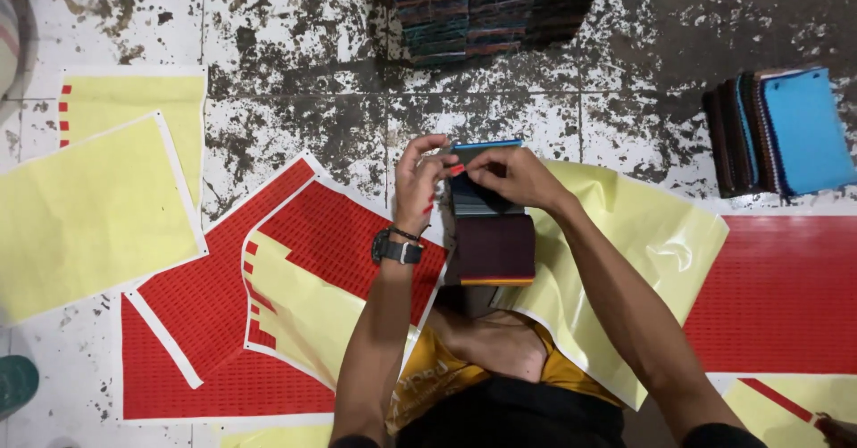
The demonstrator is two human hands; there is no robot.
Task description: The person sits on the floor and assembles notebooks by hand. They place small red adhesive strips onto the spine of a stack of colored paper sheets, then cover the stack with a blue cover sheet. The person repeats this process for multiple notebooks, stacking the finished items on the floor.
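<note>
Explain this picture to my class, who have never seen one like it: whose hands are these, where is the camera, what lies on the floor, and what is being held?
There is one picture, taken by a camera on a person's head, looking down. Both hands are that person's own. The left hand, with a wristwatch, and the right hand meet over a stack of fabric swatches resting on the person's knee, pinching a small red sticker at its top. Around them, on a stained tiled floor, lie red sticker sheets and yellow backing sheets. More swatch stacks sit at the right and at the top.

Swatch stack (489, 234) between hands, sheets (89, 216) left
</note>
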